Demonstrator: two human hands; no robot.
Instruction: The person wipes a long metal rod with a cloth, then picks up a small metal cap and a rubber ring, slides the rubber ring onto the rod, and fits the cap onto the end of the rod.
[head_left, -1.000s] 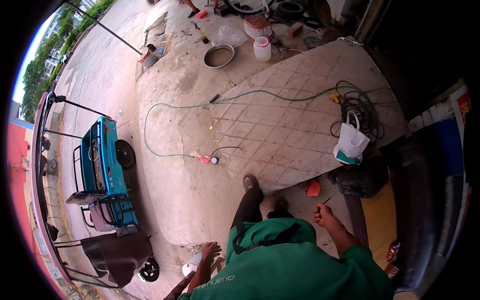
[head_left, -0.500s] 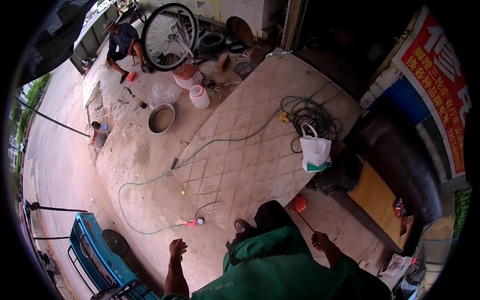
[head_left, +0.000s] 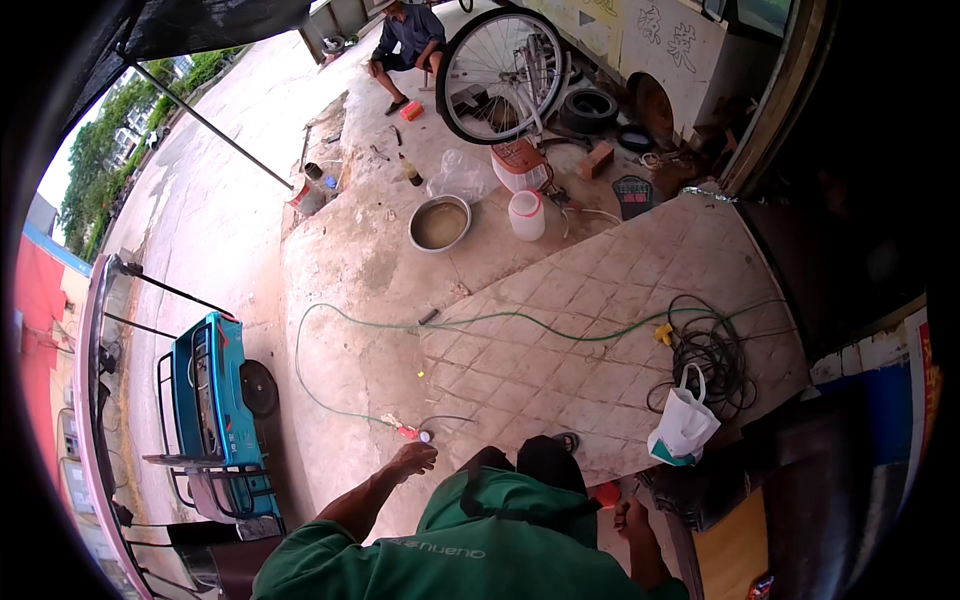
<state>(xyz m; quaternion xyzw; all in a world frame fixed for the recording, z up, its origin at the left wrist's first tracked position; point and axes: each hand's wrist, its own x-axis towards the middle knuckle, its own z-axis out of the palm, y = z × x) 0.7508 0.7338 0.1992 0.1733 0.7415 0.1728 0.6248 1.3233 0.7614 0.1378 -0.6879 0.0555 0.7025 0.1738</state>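
Note:
My left hand [head_left: 415, 459] is held out over the floor with its fingers loosely bent and apart, and no object shows in it. Just beyond, in the picture, a red air inflator with a round gauge [head_left: 425, 437] lies on the concrete, joined to a green hose [head_left: 560, 332]. My right hand [head_left: 632, 517] is closed at my right side. Beside it shows the red head of a thin-handled tool [head_left: 606, 494]; the handle is mostly hidden now, and its exact kind is unclear. A sandalled foot [head_left: 567, 441] shows beyond my dark trousers.
A white bag [head_left: 684, 428] stands by the coiled hose [head_left: 708, 365] at right, near a dark sofa [head_left: 800, 490]. Farther off are a metal basin [head_left: 440, 222], a white bucket [head_left: 526, 215], a bicycle wheel [head_left: 503, 75] and a seated person [head_left: 410, 45]. A blue tricycle cart [head_left: 215, 390] stands left.
The view has swung left, so the scene sits farther right. My left hand has moved closer to the inflator in the picture. The tool's handle, visible before in my right hand, is now mostly hidden.

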